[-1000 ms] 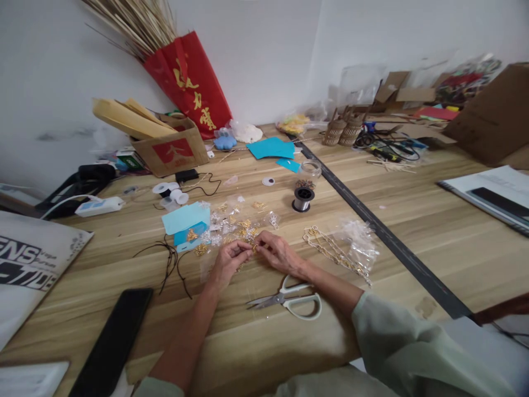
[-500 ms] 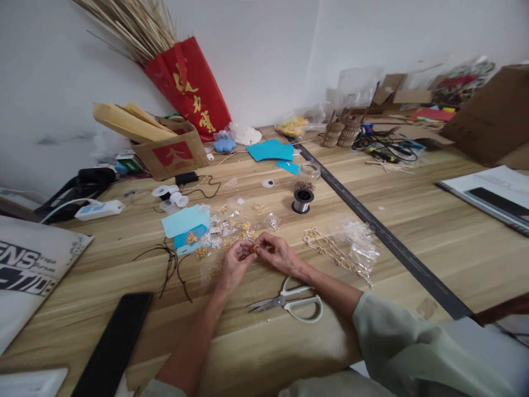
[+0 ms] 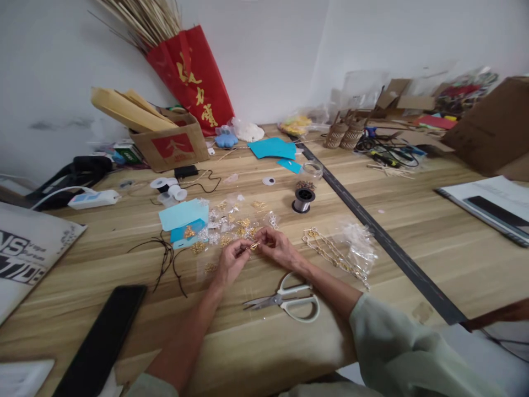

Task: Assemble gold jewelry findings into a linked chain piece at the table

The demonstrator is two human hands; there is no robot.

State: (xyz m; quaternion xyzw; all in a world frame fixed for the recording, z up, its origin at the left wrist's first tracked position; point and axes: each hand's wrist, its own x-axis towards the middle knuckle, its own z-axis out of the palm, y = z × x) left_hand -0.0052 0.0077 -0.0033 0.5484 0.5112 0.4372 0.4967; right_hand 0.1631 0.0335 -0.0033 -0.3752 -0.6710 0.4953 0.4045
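Between the fingertips of both hands is a small gold-coloured jewellery piece (image 3: 255,245), looped in shape; its details are too small to make out. My left hand (image 3: 233,261) pinches it from the left, my right hand (image 3: 279,248) from the right. Just beyond my fingers lie small bags of gold and silver findings (image 3: 225,226) on the wooden table. White-handled scissors (image 3: 285,299) rest slightly open below my right wrist. To the right, a gold and silver chain (image 3: 330,256) lies beside crumpled clear plastic bags (image 3: 359,245).
A spool of wire (image 3: 303,200) and a clear jar (image 3: 311,171) stand beyond my hands. Blue cards (image 3: 184,215) and black cord (image 3: 165,256) lie to the left, near a black phone-like slab (image 3: 103,336). A dark strip (image 3: 372,231) crosses the table at right.
The gold piece shows more clearly between my fingertips, and my right fingers have turned a little. Both hands stay in nearly the same place; the view has shifted slightly.
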